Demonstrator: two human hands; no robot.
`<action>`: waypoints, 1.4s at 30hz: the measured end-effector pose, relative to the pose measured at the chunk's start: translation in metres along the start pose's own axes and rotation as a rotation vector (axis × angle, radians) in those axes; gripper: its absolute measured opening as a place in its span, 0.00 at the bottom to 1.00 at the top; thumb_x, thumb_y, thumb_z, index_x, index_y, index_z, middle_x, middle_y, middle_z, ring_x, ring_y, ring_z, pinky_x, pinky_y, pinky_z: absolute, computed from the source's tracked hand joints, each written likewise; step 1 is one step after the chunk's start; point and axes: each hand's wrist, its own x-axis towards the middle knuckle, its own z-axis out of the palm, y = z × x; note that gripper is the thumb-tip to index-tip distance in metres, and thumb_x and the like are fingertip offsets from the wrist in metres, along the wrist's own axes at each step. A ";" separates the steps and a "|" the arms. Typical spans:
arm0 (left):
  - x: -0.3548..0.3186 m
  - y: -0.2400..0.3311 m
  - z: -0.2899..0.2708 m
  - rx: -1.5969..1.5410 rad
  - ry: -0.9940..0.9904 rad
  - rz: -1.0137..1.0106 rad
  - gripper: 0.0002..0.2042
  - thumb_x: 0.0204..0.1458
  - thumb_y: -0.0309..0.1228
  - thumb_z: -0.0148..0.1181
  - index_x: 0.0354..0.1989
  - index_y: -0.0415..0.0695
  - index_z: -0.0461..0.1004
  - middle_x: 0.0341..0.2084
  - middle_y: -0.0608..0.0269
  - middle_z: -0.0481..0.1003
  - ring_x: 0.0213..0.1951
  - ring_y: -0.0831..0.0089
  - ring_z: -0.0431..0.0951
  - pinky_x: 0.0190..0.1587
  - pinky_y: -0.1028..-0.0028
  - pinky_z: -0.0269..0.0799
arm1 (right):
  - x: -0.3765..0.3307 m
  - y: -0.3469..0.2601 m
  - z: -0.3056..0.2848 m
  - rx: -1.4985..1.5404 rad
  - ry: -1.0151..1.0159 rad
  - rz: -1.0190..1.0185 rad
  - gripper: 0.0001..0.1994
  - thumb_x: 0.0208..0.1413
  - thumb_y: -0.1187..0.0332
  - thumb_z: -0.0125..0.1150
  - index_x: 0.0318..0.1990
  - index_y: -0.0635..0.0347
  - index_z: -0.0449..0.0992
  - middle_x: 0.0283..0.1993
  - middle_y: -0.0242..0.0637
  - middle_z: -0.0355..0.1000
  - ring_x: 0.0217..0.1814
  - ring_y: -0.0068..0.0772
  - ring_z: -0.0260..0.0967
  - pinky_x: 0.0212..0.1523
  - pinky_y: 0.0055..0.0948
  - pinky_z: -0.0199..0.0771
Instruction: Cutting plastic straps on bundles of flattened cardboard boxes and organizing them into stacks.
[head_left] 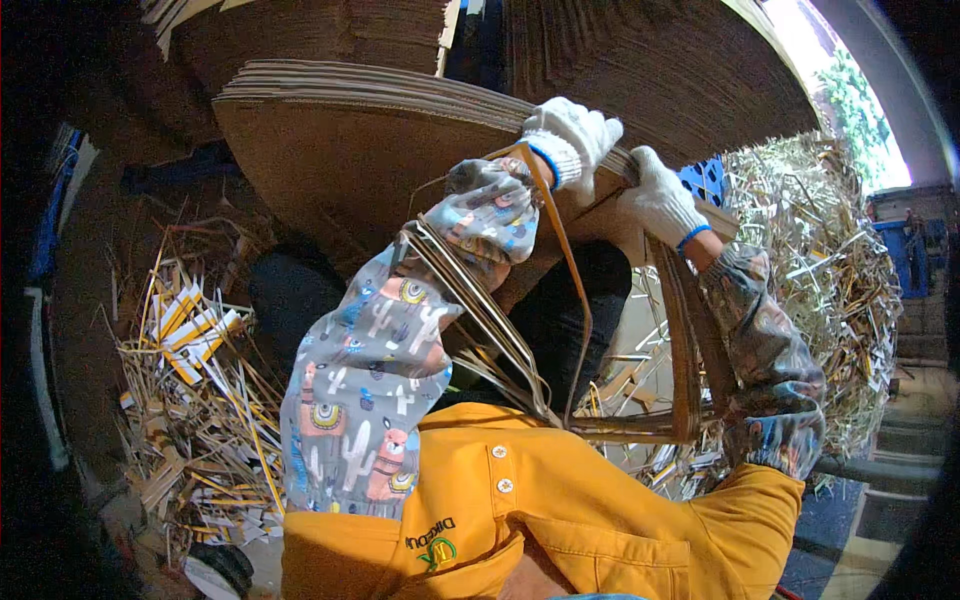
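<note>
A thick stack of brown cardboard sheets (330,150) lies across in front of me, its layered far edge rising toward me. My left hand (572,145), in a white knitted glove, is closed over the stack's edge near its right end. Just to the right, my right hand (662,200), gloved alike, grips the stack's end with bent fingers; its fingertips are partly hidden. Thin cardboard strips (490,320) hang around my left forearm and drop to my lap. Another bundle of long brown strips (683,350) hangs beneath my right wrist.
Tall cardboard piles (650,70) stand beyond the stack. A big heap of shredded paper and cardboard strips (820,300) rises on the right. More offcuts (200,400), some yellow and white, cover the floor at left. Blue plastic crating (706,180) shows behind my right hand.
</note>
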 end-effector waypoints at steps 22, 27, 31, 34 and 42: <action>-0.068 -0.079 -0.026 0.114 0.035 -0.123 0.37 0.32 0.48 0.78 0.53 0.47 0.72 0.46 0.53 0.78 0.49 0.56 0.79 0.50 0.60 0.76 | -0.064 -0.055 0.005 0.743 -0.192 0.142 0.29 0.46 0.69 0.68 0.57 0.62 0.65 0.34 0.35 0.71 0.26 0.26 0.71 0.29 0.28 0.75; -0.100 -0.126 -0.020 0.219 0.117 -0.246 0.42 0.27 0.50 0.80 0.55 0.48 0.71 0.46 0.54 0.77 0.52 0.56 0.77 0.54 0.61 0.72 | -0.067 -0.050 0.016 0.810 -0.208 0.031 0.31 0.47 0.71 0.66 0.60 0.67 0.66 0.42 0.34 0.70 0.41 0.26 0.69 0.42 0.25 0.73; -0.092 -0.134 -0.024 0.184 0.048 -0.229 0.43 0.25 0.51 0.80 0.55 0.50 0.71 0.45 0.57 0.78 0.49 0.56 0.78 0.52 0.59 0.73 | -0.105 -0.088 0.010 0.895 -0.228 0.038 0.29 0.47 0.71 0.65 0.59 0.67 0.67 0.43 0.33 0.70 0.45 0.28 0.66 0.48 0.28 0.70; -0.092 -0.116 -0.042 -0.007 0.041 -0.293 0.14 0.48 0.38 0.66 0.41 0.47 0.79 0.41 0.52 0.79 0.47 0.56 0.79 0.49 0.63 0.74 | -0.123 -0.107 0.010 1.005 -0.266 0.144 0.26 0.47 0.70 0.65 0.56 0.65 0.68 0.41 0.31 0.69 0.44 0.28 0.67 0.45 0.29 0.71; -0.096 -0.132 -0.020 0.281 0.157 -0.336 0.04 0.50 0.32 0.60 0.33 0.53 0.79 0.31 0.59 0.80 0.37 0.61 0.82 0.42 0.63 0.78 | -0.162 -0.100 0.058 0.944 -0.462 0.035 0.27 0.50 0.66 0.68 0.58 0.65 0.67 0.50 0.38 0.70 0.52 0.30 0.68 0.55 0.31 0.70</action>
